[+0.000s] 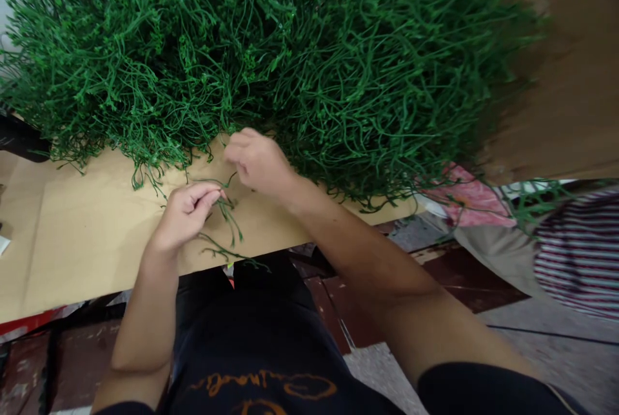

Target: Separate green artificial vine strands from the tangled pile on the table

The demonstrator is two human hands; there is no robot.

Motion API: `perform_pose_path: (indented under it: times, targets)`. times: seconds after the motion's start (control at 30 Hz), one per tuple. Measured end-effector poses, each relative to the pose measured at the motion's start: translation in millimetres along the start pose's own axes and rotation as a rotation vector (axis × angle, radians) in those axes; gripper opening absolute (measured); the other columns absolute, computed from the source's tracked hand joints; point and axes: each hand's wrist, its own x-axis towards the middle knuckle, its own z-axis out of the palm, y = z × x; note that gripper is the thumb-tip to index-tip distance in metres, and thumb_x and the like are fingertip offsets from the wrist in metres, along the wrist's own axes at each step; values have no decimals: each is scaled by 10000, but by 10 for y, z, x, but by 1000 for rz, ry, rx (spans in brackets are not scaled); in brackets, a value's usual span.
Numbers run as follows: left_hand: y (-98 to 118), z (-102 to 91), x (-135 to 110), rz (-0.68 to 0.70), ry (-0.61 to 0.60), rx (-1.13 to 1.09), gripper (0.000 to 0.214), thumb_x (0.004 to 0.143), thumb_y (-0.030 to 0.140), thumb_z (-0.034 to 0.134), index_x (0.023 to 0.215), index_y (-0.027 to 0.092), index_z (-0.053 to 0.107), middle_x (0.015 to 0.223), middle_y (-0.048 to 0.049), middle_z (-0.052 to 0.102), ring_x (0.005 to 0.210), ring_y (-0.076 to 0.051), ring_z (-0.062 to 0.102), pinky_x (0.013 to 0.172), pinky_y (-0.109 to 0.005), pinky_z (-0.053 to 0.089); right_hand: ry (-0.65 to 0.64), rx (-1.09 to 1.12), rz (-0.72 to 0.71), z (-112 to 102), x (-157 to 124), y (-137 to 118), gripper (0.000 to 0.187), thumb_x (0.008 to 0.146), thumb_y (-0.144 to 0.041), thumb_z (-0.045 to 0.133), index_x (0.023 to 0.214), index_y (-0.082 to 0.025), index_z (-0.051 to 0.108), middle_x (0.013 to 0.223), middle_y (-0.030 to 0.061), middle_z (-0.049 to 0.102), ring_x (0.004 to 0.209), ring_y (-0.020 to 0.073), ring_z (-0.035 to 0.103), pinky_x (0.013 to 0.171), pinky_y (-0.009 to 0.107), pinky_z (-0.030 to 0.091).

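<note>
A flat tan cardboard sheet (72, 241) covers the near left. A big brown cardboard panel (570, 80) fills the far right. Below it lies a pink patterned cloth (471, 199), with red-and-white striped fabric (580, 254) just to its right. Dark red floor tiles (464, 279) meet a grey concrete floor (532, 350) nearer.

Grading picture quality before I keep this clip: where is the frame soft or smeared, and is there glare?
Head view: soft, even light, no glare; the left hand pinching a thin green plastic sprig and the right hand are sharp; the heap of green plastic stems softens toward its right edge; the brown cardboard panel at upper right is smeared; the tan paper tabletop carries only faint shadows.
</note>
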Motion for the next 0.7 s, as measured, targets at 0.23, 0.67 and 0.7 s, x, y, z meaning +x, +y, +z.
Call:
perform_pose_path:
  times: [0.23,0.67,0.7]
  targets:
    - [63,34,-4,-84,42,-228,249,805,375,553,762,173,691,722,-42,693,692,-147,619,657,-248,491,129,454,140,-131,-20,78,208,866,-215,393,721,-140,521,728,35,516,718,121,484,722,277,402]
    - [-73,112,15,-147,216,-222,208,774,347,578,762,163,676,710,-23,675,688,-139,605,661,-245,474,-315,646,28,-18,-235,-321,196,884,-299,418,803,-131,481,669,-21,417,617,74,377,585,212,326]
    - [-89,120,12,-143,218,-196,213,784,345,571,784,163,681,730,-27,683,698,-140,610,668,-246,471,-328,615,25,-29,-241,-297,179,881,-267,417,788,-131,486,669,-18,424,625,76,384,596,214,326]
